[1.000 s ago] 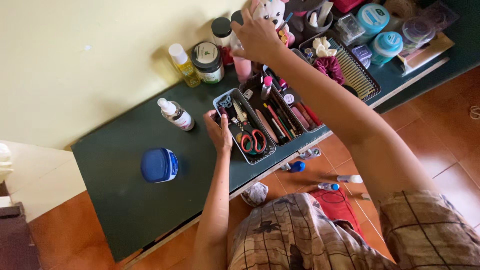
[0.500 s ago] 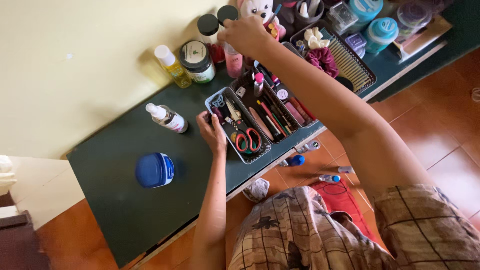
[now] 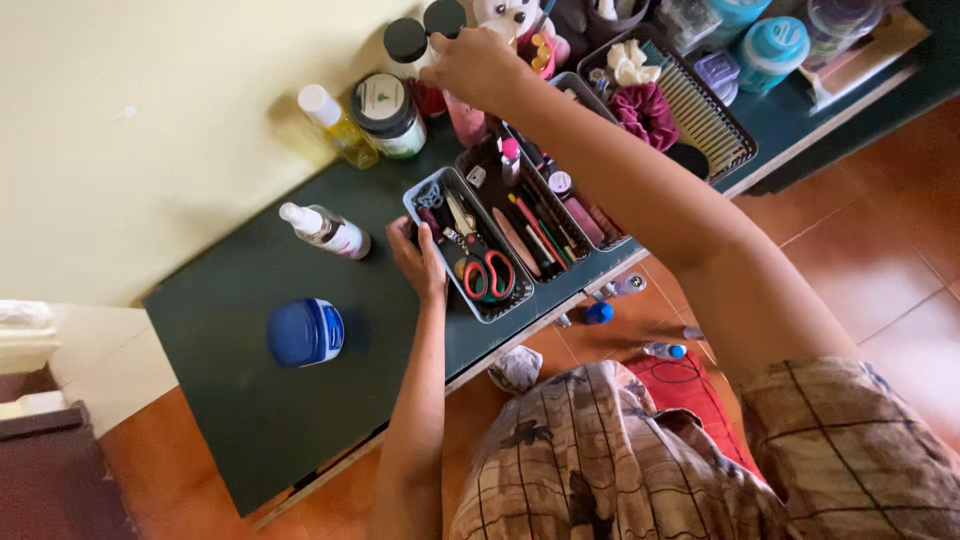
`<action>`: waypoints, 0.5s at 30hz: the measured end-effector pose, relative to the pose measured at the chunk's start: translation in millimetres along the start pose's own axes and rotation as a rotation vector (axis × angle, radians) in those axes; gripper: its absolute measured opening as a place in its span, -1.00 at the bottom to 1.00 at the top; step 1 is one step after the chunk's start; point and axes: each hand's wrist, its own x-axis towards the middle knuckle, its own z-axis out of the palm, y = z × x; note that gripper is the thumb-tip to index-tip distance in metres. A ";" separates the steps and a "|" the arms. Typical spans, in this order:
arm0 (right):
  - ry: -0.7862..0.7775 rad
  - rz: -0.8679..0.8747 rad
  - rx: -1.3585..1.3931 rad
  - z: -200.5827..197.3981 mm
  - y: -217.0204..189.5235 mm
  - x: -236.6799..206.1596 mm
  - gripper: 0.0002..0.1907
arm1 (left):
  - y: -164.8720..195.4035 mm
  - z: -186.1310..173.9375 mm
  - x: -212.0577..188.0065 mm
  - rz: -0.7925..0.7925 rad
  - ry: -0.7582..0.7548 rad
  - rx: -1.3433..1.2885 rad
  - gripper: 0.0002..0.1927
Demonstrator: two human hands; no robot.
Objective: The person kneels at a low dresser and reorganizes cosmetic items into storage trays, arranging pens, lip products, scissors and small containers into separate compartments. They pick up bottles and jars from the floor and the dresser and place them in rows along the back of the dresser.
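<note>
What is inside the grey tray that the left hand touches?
The grey tray beside the left hand holds red-handled scissors and small metal tools. Anything beneath them is covered.
</note>
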 end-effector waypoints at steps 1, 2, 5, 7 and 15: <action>0.036 0.026 -0.035 -3.7 2.8 -2.7 -0.70 | -1.0 0.4 0.6 -0.007 -0.005 -0.009 -0.74; 0.074 0.051 -0.074 -7.6 6.7 -5.8 -0.64 | -2.1 0.9 1.1 -0.001 -0.005 -0.028 -0.74; 0.144 0.175 -0.052 -15.2 21.7 -17.2 -0.62 | -1.2 2.1 2.4 -0.004 -0.014 -0.061 -0.72; 0.129 0.223 -0.027 -12.8 30.1 -25.2 -0.54 | 0.3 3.1 3.3 -0.017 -0.019 -0.067 -0.65; 0.156 0.233 0.246 21.1 40.9 -25.0 -0.45 | 4.0 4.3 7.5 0.071 -0.040 0.027 -0.50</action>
